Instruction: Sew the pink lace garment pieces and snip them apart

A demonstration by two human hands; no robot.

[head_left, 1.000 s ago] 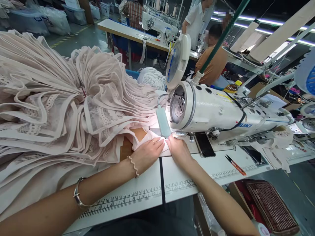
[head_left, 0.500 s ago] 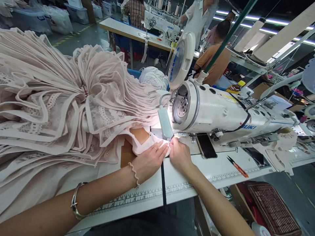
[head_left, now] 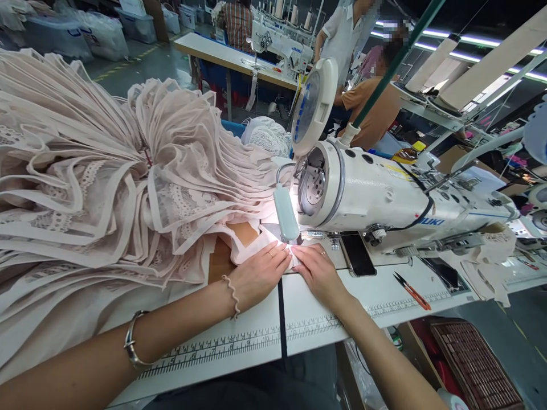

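Observation:
My left hand [head_left: 265, 274] lies flat, fingers stretched out, on a pale pink garment piece [head_left: 245, 249] beside the machine's needle area. Facing it, my right hand [head_left: 318, 274] rests with extended fingers on the same cloth, its thumb a little apart. The fingertips of both hands nearly meet under the lamp-lit head of a white sewing machine [head_left: 363, 185]. A pale green oblong part [head_left: 286, 213] hangs just above them and hides the needle. To the left, a large heap of pale pink lace-trimmed garments [head_left: 183, 165] joins onto the cloth.
A phone [head_left: 358, 254] and orange-handled thread snips [head_left: 412, 291] lie right of my hands. A ruler strip [head_left: 226, 348] runs along the table's front edge. Below right is a brown woven basket [head_left: 474, 361]. A round magnifier [head_left: 314, 105] stands over the machine; other people sit and stand behind.
My right hand has gone from a pinch at the cloth's edge to stretched fingers lying on it. My left hand has hardly moved.

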